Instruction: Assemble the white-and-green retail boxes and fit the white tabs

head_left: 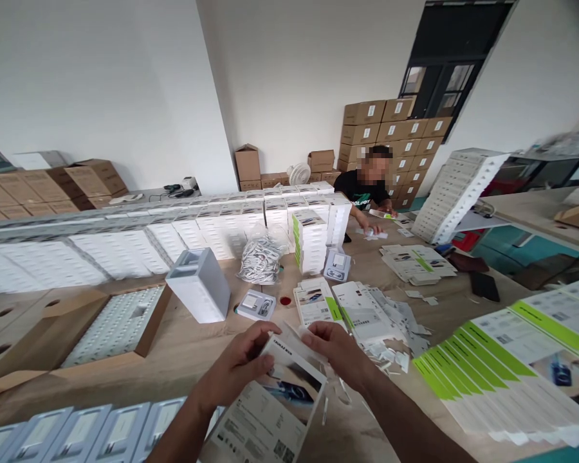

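Between my hands is a white printed packaging box (284,386), tilted, with a dark device pictured on its front. My left hand (251,357) grips the box by its upper left edge, thumb on the printed face. At its top end my right hand (335,347) pinches a pale flap. Just beyond lie a lavender tray with a cable in it (255,305), flat printed box sleeves (316,302) and loose white cut pieces (390,354). A clear bag of white cables (260,258) stands farther back.
Lavender trays (120,431) line the front left, near an open carton of white parts (118,321). A tall lavender stack (199,283) stands behind. Green-and-white sleeves (502,354) fan out at right. White boxes (212,225) form a long row; a co-worker (361,193) sits beyond.
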{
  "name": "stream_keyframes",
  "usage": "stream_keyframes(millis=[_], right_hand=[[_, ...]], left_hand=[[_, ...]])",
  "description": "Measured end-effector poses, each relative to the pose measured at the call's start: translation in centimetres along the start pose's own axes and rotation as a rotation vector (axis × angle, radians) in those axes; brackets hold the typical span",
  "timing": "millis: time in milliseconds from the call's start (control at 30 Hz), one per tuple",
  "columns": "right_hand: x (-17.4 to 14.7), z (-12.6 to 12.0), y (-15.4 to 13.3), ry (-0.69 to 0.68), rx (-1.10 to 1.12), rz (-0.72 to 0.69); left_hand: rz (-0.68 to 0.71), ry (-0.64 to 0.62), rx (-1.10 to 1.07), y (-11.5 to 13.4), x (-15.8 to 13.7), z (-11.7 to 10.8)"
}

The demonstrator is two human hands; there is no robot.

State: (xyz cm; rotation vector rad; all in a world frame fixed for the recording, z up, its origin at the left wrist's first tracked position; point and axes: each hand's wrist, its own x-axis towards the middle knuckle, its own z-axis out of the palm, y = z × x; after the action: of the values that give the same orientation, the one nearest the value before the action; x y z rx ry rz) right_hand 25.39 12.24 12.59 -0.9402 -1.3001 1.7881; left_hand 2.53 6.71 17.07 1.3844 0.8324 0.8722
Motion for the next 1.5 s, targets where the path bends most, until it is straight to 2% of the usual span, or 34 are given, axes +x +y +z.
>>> stream_keyframes(millis=[200, 333, 500, 633, 767, 833, 900, 1033, 1100, 1233, 1400, 1500], right_hand=[[-1.0, 0.6, -1.3, 0.139, -0.494, -0.338], [-1.4, 1.1, -1.9, 0.115, -0.547, -0.435], [-1.6, 0.8, -2.2, 0.024, -0.391, -0.366], [-2.2, 0.7, -1.6, -0.064, -0.245, -0.248], [-3.5, 1.5, 0.3, -0.011, -0.294, -0.300], [-4.1, 1.7, 1.0, 0.010, -0.370, -0.361], [-4.5, 1.7, 1.3, 0.007, -0.442, -0.371], [-4.3, 1.3, 0.3, 0.066, -0.480, -0.244], [-3.8, 1.3, -0.4, 0.021, -0.418, -0.197], [-3.1, 1.5, -1.1, -0.080, -0.355, -0.164], [-2.7, 1.2, -1.6, -0.246, -0.269, -0.066], [-2.2, 1.1, -1.1, -0.299, -0.186, 0.011]], left_hand=[[0.001, 0.069, 0.065, -0.6, 0.1, 0.2], [0.017, 0.066, 0.137, -0.6, 0.3, -0.1], [0.004, 0.112, 0.017, -1.0, 0.4, -0.2], [0.017, 0.247, -0.063, -1.7, 0.4, -0.1], [0.046, 0.279, -0.052, -2.9, 0.3, -0.2], [0.070, 0.267, 0.016, -3.3, 0.0, -0.4], [0.095, 0.241, 0.192, -3.4, -0.4, -0.6], [0.173, 0.119, 0.721, -2.2, -1.3, -0.8], [0.227, 0.071, 0.878, -1.4, -1.7, -0.6], [0.290, 0.039, 0.963, -0.7, -2.0, -0.3], [0.263, 0.027, 0.913, -1.2, -2.2, -0.2], [0.265, 0.003, 0.924, -1.2, -2.6, 0.0]])
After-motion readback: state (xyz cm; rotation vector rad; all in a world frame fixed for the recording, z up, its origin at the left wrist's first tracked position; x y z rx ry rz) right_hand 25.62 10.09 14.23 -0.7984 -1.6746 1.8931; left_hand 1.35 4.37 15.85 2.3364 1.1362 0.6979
